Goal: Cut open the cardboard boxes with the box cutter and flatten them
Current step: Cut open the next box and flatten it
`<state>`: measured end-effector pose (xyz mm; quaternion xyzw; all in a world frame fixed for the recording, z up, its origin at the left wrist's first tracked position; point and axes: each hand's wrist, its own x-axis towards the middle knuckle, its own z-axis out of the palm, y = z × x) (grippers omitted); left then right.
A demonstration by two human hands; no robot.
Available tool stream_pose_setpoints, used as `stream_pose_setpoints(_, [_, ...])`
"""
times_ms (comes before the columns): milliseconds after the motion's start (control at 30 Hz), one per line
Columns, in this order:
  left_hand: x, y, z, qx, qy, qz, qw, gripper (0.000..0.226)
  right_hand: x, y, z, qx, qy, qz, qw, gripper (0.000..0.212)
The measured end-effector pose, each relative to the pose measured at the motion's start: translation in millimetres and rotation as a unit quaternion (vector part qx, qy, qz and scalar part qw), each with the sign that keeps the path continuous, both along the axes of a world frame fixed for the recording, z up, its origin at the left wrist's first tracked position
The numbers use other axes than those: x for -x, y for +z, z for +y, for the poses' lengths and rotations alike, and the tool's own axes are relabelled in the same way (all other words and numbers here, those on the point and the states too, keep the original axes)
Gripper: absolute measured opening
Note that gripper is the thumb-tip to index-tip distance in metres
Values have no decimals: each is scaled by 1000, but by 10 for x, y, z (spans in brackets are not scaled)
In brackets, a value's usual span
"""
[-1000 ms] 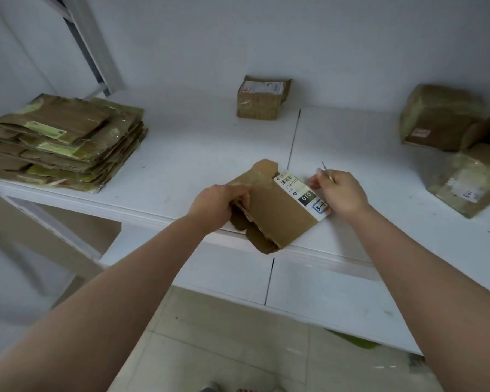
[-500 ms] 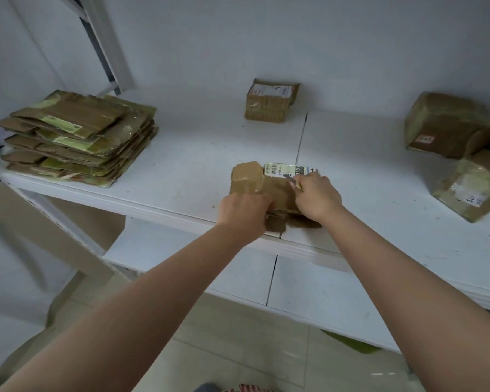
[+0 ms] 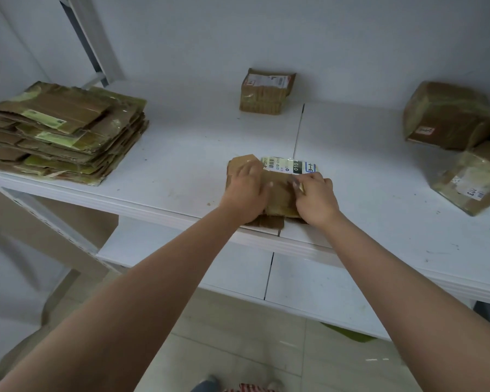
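Left hand [image 3: 245, 190] presses flat-fingered on the flattened cardboard box [image 3: 280, 193] at the white shelf [image 3: 181, 171] edge. Right hand [image 3: 316, 198] presses beside it, fingers clenched around a thin box cutter [image 3: 298, 186].

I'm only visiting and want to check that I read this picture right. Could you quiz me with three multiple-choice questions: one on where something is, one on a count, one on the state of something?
1. Where is the pile of flattened boxes?
A. far left of the table
B. on the floor
C. under the hands

2. How many unflattened boxes stand on the table?
A. one
B. three
C. six

3. What state is the box with the white label in?
A. sealed and upright
B. pressed flat
C. held in the air

Answers:
1 A, the pile sits at the table's left end.
2 B, one at the back, two at the right.
3 B, the left hand and right hand press it onto the table.
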<state>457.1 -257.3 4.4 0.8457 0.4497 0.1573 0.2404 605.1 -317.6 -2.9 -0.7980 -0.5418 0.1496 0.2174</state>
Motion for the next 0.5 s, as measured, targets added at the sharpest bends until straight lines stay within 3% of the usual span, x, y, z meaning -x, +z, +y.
stream_pose_setpoints(100, [-44, -151, -65, -34, -39, 142, 989, 64, -68, 66, 71, 0, -17, 3, 1000, 31])
stream_pose_setpoints(167, [-38, -189, -78, -77, -52, 188, 978, 66, -84, 69, 85, 0, -9, -64, 998, 37])
stream_pose_setpoints(267, [-39, -124, 34, -56, -61, 174, 981, 76, -55, -70, 91, 8, 51, -144, 988, 50])
stream_pose_setpoints(400, [-54, -81, 166, 14, -62, 130, 990, 89, -62, -251, 133, 29, 62, -108, 992, 51])
stream_pose_setpoints(500, [-70, -242, 107, -51, -68, 199, 976, 83, -71, -288, 145, 50, 66, -153, 985, 56])
